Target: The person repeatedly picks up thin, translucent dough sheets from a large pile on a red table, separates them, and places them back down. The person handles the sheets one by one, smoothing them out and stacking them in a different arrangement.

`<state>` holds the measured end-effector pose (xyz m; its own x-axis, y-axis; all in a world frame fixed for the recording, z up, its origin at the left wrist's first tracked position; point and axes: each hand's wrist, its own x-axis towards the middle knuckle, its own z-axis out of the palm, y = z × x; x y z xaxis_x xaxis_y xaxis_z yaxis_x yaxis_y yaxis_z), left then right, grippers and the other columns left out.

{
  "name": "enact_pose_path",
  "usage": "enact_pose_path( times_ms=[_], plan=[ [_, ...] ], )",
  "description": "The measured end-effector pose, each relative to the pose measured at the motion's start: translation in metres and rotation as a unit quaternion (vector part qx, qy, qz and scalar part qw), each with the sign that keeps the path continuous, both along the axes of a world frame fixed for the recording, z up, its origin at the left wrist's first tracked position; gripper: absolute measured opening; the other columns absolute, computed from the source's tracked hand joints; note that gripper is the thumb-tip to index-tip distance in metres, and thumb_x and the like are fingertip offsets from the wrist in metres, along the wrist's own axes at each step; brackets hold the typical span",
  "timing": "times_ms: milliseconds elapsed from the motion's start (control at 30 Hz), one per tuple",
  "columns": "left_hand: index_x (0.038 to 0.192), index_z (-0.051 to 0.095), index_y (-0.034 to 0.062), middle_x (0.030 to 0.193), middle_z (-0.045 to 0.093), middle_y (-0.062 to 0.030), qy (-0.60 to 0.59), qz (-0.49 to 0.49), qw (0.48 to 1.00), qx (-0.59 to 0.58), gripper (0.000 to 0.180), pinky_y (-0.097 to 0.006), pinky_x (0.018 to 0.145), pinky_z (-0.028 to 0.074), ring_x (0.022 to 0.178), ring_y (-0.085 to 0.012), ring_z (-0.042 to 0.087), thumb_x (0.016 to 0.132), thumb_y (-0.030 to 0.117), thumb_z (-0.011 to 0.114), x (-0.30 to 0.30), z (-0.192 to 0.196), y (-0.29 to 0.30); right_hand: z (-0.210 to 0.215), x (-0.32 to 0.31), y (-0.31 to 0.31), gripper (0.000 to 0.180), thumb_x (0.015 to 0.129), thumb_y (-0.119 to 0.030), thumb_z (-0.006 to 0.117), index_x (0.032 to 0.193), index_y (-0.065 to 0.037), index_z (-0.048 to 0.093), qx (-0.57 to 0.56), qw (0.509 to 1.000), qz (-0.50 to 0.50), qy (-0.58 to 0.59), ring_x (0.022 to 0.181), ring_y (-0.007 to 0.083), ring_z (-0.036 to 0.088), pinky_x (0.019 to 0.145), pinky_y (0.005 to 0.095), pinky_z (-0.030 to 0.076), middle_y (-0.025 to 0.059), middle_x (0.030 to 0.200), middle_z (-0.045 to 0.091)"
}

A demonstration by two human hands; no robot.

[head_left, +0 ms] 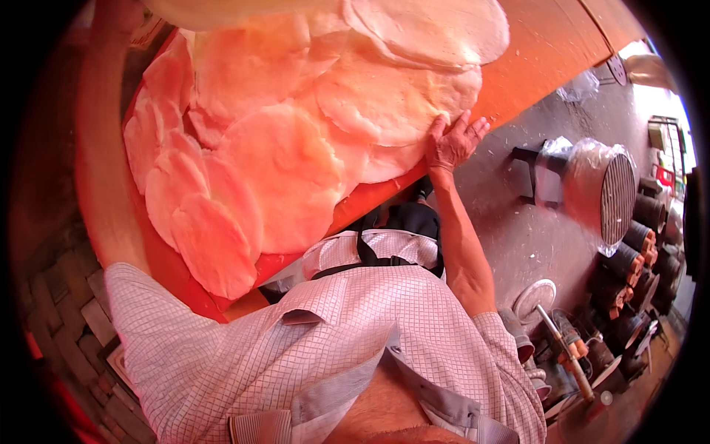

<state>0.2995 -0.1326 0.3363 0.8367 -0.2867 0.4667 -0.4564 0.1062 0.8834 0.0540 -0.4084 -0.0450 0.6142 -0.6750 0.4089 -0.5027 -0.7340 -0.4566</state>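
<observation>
Many thin, round, flatbread-like sheets lie overlapping in a wide heap, tinted pink-orange by the light. They cover much of an orange-red table, and some hang at its near left edge. My right hand rests at the table's right edge with its fingers spread. Its fingertips touch or nearly touch the rim of one sheet, and nothing is in its grasp. My left arm reaches far forward, and my left hand is blurred and cut off at the top edge. Beside it is another pale, blurred sheet; the left fingers are hidden.
On the grey floor to the right stands a dark-legged stool beside a plastic-wrapped bundle with a ridged round end. Several dark cylinders are piled further right, near a pole with a round plate. Stacked bricks line the left.
</observation>
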Motion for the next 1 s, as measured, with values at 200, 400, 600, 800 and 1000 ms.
enact_pose_path(
  times_ms=[200, 400, 600, 800, 1000],
  plan=[
    [0.105, 0.061, 0.0069, 0.092, 0.065, -0.0024, 0.376, -0.025, 0.919, -0.118, 0.019, -0.032, 0.071, 0.054, 0.083, -0.0167, 0.063, 0.087, 0.012, 0.063, 0.025, -0.182, 0.037, 0.001, 0.0, 0.005, 0.06, 0.081, -0.036, 0.059, 0.127, 0.002, 0.053, 0.021, 1.0, -0.004, 0.002, 0.135, 0.0466, 0.027, 0.106, 0.0554, 0.027, 0.0339, 0.141, 0.034],
    [0.121, 0.052, 0.0042, 0.108, 0.063, -0.0081, 0.515, 0.092, 0.843, -0.124, 0.041, -0.04, 0.077, 0.056, 0.096, -0.0236, 0.063, 0.082, 0.002, 0.065, -0.098, -0.338, -0.034, -0.001, -0.003, 0.003, 0.058, 0.079, -0.026, 0.056, 0.13, 0.002, 0.05, 0.036, 0.999, 0.004, 0.003, 0.136, 0.0464, 0.026, 0.105, 0.0563, 0.027, 0.0335, 0.142, 0.031],
    [0.125, 0.051, 0.0061, 0.116, 0.061, -0.0073, 0.545, 0.105, 0.826, -0.1, 0.039, -0.04, 0.09, 0.052, 0.105, -0.0218, 0.06, 0.087, 0.004, 0.061, -0.126, -0.337, -0.034, 0.007, -0.006, -0.001, 0.058, 0.079, -0.023, 0.057, 0.132, 0.001, 0.048, 0.056, 0.998, 0.02, -0.002, 0.137, 0.0468, 0.024, 0.106, 0.0556, 0.026, 0.0332, 0.144, 0.028],
    [0.123, 0.053, 0.0063, 0.114, 0.062, -0.007, 0.538, 0.084, 0.825, -0.148, 0.037, -0.037, 0.087, 0.054, 0.1, -0.0204, 0.062, 0.087, 0.003, 0.061, -0.151, -0.323, -0.063, 0.022, -0.038, -0.035, 0.048, 0.081, -0.022, 0.065, 0.121, 0.003, 0.056, 0.08, 0.981, 0.169, -0.042, 0.131, 0.0471, 0.034, 0.105, 0.0476, 0.034, 0.034, 0.137, 0.039],
    [0.118, 0.053, 0.0066, 0.108, 0.063, -0.0088, 0.572, 0.134, 0.786, -0.193, 0.032, -0.037, 0.081, 0.055, 0.093, -0.0218, 0.064, 0.087, 0.001, 0.06, -0.187, -0.339, -0.121, 0.034, -0.071, -0.071, 0.023, 0.084, -0.008, 0.06, 0.106, 0.001, 0.062, 0.137, 0.963, 0.206, -0.105, 0.11, 0.0386, 0.055, 0.094, 0.0431, 0.044, 0.0215, 0.113, 0.06]
  ],
)
